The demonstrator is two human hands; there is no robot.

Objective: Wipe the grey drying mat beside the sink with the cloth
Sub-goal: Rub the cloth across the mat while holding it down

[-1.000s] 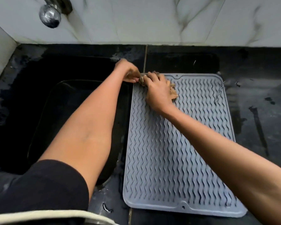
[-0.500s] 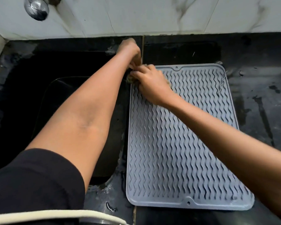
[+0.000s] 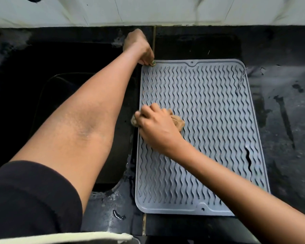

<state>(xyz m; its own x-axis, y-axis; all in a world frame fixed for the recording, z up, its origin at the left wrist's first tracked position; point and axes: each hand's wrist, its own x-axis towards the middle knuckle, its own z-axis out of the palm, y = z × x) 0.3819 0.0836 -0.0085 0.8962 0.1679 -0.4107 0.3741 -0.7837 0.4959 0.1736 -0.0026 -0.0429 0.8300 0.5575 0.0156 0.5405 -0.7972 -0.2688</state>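
Note:
The grey drying mat (image 3: 209,120), ribbed with wavy ridges, lies flat on the black counter right of the sink. My left hand (image 3: 139,46) pinches the mat's far left corner with its fingertips. My right hand (image 3: 157,125) grips a crumpled tan cloth (image 3: 179,123) and presses it on the mat near the left edge, about halfway down. Most of the cloth is hidden under that hand; bits stick out on both sides.
A black sink (image 3: 60,106) fills the left, its rim right beside the mat. Wet black counter (image 3: 285,120) stretches to the right. A white marble wall (image 3: 148,9) runs along the back. Water spots lie near the mat's near left corner.
My right hand has dragged the cloth from the mat's far left corner toward me along the left edge. My left hand stays at the far corner.

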